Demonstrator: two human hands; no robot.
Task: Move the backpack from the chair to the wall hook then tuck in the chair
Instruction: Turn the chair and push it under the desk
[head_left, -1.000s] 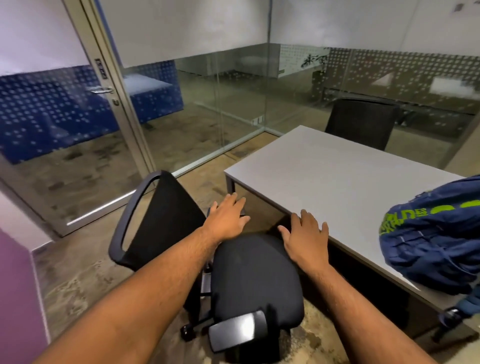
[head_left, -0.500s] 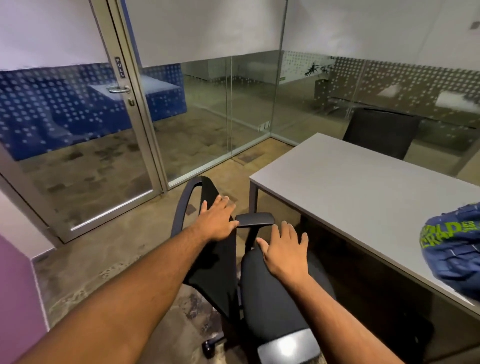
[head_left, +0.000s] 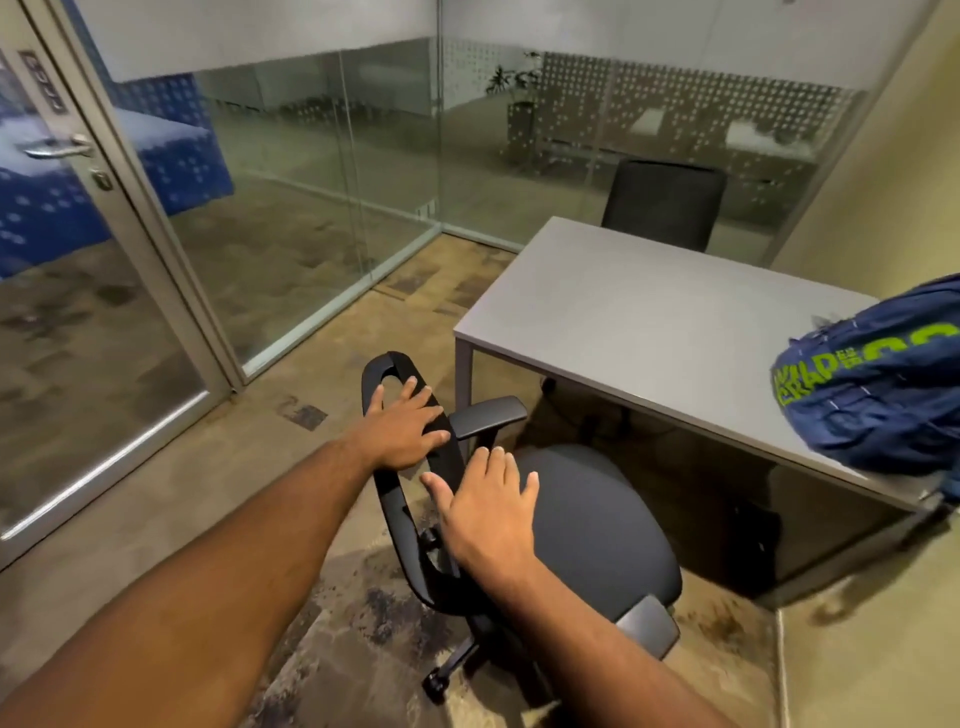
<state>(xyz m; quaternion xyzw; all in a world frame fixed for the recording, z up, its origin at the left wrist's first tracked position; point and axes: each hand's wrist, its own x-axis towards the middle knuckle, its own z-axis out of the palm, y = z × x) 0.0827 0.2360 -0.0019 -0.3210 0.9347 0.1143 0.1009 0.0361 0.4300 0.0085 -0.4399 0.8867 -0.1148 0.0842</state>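
Left hand (head_left: 402, 428) laid flat on chair (head_left: 592, 525) backrest, right hand (head_left: 493, 512) flat at seat edge, nothing gripped: set for swivelling it toward desk (head_left: 639, 322). Backpack (head_left: 878, 384) parked at right edge.

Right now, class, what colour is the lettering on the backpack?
Bright green, on the dark blue backpack; the head view shows it.

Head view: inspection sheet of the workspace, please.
Surface: grey desk, mostly bare.
Job's things: blue backpack lies on the desk's right end, not on a hook; black chair stands out from the desk, seat empty.
Clutter: nothing seen.
Hands: left hand flat on the backrest; right hand flat at the seat's rear edge.
Cables: dark shapes under the desk, unclear.
Surroundings: glass walls, glass door, second chair behind the desk.
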